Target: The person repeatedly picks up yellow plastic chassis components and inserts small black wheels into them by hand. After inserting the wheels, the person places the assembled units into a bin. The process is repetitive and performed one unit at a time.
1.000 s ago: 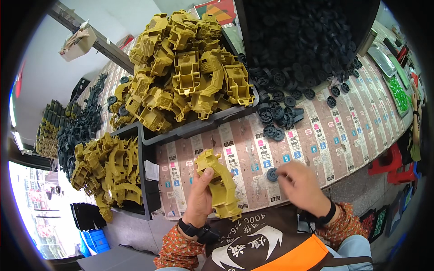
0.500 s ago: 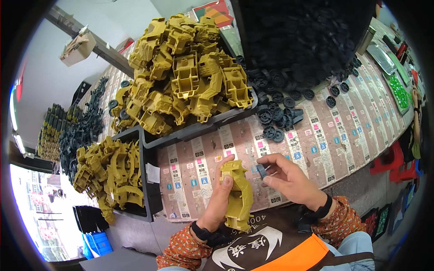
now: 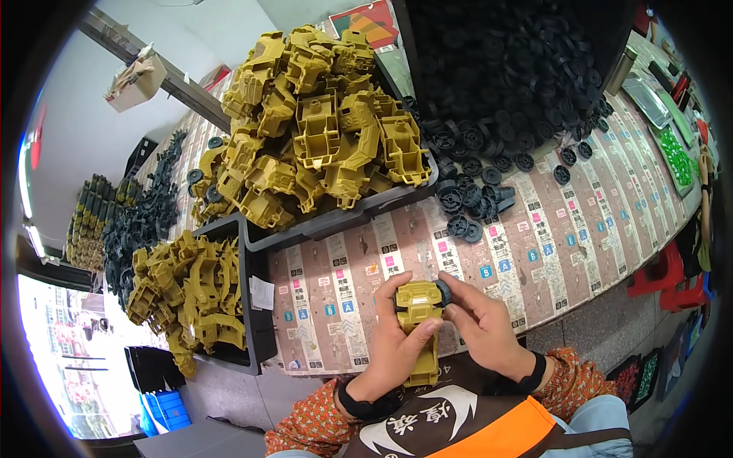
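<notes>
My left hand (image 3: 391,353) is wrapped round a mustard-yellow plastic toy vehicle body (image 3: 419,293), held over my lap near the table edge. Its thumb lies across the top of the body. My right hand (image 3: 489,330) pinches a small black toy wheel (image 3: 443,293) against the right side of the body's far end. Whether the wheel sits on an axle is hidden by the fingers. Something dark shows at the opposite side, partly behind my left fingers.
A large black tray (image 3: 343,217) heaped with yellow bodies stands ahead, with a smaller black bin (image 3: 259,328) of them at left. Loose black wheels (image 3: 477,200) spill from a big dark container (image 3: 504,69) onto the patterned table (image 3: 397,244). Red stools (image 3: 663,276) stand at right.
My right hand has brought the wheel left against the body. My left hand has turned the body and shifted right, its thumb now across the top.
</notes>
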A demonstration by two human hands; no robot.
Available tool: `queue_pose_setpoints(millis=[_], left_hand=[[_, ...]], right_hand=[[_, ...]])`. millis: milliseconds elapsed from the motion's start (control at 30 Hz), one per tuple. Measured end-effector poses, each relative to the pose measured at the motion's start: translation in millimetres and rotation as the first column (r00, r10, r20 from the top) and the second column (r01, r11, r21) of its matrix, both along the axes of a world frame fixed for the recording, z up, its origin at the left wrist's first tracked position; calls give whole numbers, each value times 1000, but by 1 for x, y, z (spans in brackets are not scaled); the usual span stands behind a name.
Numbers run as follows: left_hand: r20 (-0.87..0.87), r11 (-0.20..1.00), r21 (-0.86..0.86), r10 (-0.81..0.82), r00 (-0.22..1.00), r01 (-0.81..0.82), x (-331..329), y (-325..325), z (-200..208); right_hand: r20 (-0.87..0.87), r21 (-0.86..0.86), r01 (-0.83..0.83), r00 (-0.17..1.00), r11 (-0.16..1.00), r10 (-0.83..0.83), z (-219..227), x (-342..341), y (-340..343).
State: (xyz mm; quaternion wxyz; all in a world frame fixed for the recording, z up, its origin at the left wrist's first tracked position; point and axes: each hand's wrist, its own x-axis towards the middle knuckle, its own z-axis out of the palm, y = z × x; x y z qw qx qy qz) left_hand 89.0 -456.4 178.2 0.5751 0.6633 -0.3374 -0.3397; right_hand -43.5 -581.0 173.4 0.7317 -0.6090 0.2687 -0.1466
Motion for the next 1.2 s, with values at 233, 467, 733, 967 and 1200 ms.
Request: queue_pose_setpoints(millis=[233,467,733,967,1200], left_hand=[[18,1000,8,-4,1000,4,-3,-3,0],[-95,999,-15,-46,994,45,1,-4,-12],[-76,986,36,-158,985,161,16,-7,-16],[-466,996,-10,69,882,-83,33,-12,2],[-687,972,-10,164,708,-235,43,2,-10]], right_hand=[[-36,-246,-114,993,962,109,6,-3,3],[-5,-138,-131,991,982,132,6,-1,0],[-82,-70,-130,989,989,124,12,5,-7],[-302,-890,-177,920,421,-250,13,53,-97],[-303,-948,-271,930,166,-210,-14,65,-95]])
